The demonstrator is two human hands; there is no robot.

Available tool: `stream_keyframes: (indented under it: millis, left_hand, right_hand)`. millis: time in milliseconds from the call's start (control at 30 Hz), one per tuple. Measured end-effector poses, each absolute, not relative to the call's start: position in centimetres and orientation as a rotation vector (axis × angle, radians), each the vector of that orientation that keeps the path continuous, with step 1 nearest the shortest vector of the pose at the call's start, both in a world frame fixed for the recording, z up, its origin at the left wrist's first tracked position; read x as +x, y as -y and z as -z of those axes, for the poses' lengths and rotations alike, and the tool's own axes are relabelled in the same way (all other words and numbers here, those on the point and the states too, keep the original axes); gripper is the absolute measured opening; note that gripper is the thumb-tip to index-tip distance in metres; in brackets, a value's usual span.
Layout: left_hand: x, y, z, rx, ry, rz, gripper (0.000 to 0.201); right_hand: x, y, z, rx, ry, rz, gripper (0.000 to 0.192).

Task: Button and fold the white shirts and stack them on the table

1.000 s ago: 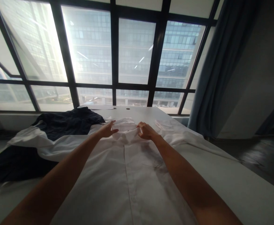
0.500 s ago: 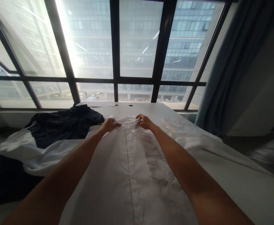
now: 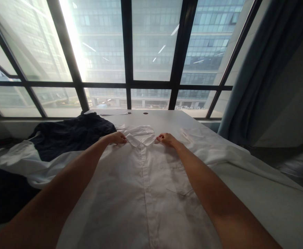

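Large window (image 3: 151, 52) with dark frames fills the background from 10 to 2 o'clock; an office block shows through the glass. Grey curtain (image 3: 255, 79) hangs at 2–3 o'clock. White table (image 3: 276, 207) runs from the sill toward the camera.

Left to right:

- 9 o'clock: dark garment (image 3: 71, 133) heaped on the table's left side, partly over white cloth (image 3: 24, 164) that trails off the left edge.
- Left hand (image 3: 116, 138), just left of centre: palm down on the shirt (image 3: 141, 193), fingers bent, tips touching the left collar (image 3: 140, 135) point. Whether fabric is pinched between the fingers, cannot tell; it looks pressed flat.
- Centre, 12 to 6 o'clock: shirt, white, lying front-up along the table, buttoned placket running straight toward the camera, collar at the far end and spread flat. Chest pocket (image 3: 171, 178) on the right half, under the right forearm.
- Right hand (image 3: 168, 139), just right of centre: knuckles up, fingers curled, tips on the right collar point. Pinch or mere press, cannot tell.
- 1 o'clock: the shirt's right sleeve stretches out, cuff (image 3: 193, 133) flat near the far right corner.

Both hands flank the collar, near each other, not touching.
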State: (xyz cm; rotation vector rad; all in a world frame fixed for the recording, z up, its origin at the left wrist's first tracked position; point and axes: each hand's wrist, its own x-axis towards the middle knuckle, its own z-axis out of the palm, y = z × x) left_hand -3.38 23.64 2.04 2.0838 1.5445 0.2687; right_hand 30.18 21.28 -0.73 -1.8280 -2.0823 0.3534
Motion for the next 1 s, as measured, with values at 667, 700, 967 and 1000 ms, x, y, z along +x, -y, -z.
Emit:
stream_keyframes:
  millis: [667, 700, 967, 1000]
  left_hand:
    - [-2.2, -17.5, 2.9, 2.599, -1.620, -0.159, 0.071]
    - [-2.5, -17.8, 3.1, 2.574, -1.625, -0.148, 0.073]
    - [-3.8, -18.8, 2.2, 2.539, -1.586, -0.112, 0.065]
    - [-4.4, -18.6, 2.1, 2.553, -1.610, -0.156, 0.061]
  right_hand:
    - [25.1, -16.0, 1.8, -1.996, 2.337, -0.199, 0.067]
    - [25.1, -16.1, 2.0, -2.008, 2.340, -0.223, 0.070]
    - [24.8, -15.5, 2.1, -2.067, 2.292, -0.017, 0.073]
    - [24.6, -15.3, 2.0, -2.089, 2.258, 0.050, 0.072]
